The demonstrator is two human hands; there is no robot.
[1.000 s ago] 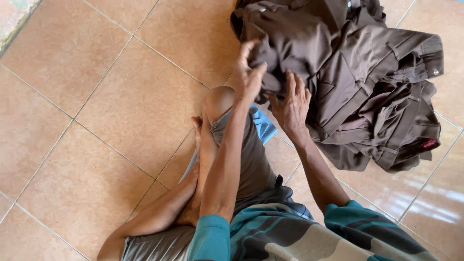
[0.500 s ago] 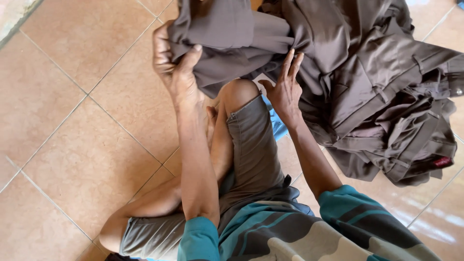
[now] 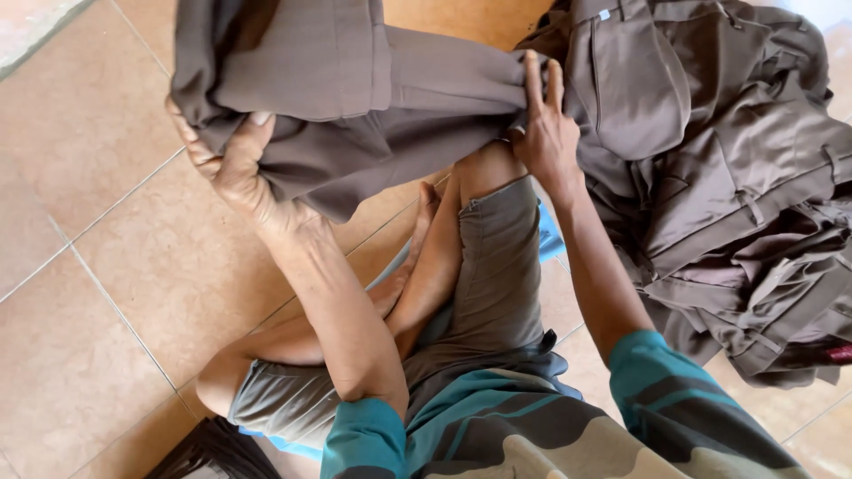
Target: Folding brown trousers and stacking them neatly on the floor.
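Brown trousers (image 3: 355, 98) were stretched between the two hands above the person's bent knee, hanging clear of the tiled floor (image 3: 98, 293). The cloth looked like a soft, medium-weight weave: it sagged and folded wherever it was not held, so I judged it light, limp and neither fragile nor slippery, easy to hold by any bunched edge but unable to keep a shape by itself. The firmest places to hold seemed to be the stitched seams and the waistband, where the layers were doubled. The left hand (image 3: 232, 164) had its grip closed around a gathered fold at the garment's left end, thumb on top and fingers curled beneath, the cloth spilling over and above that hand. The right hand (image 3: 543, 124) pinched the other end, fingers nearly straight and pressed upon the fabric, thumb hidden behind it, so the grip there looked shut on the cloth. The held piece ran almost level from one grip to the other. Just beside the right hand, to its right, lay a heap of similar brown garments (image 3: 737, 204) on the floor, touching the held cloth.
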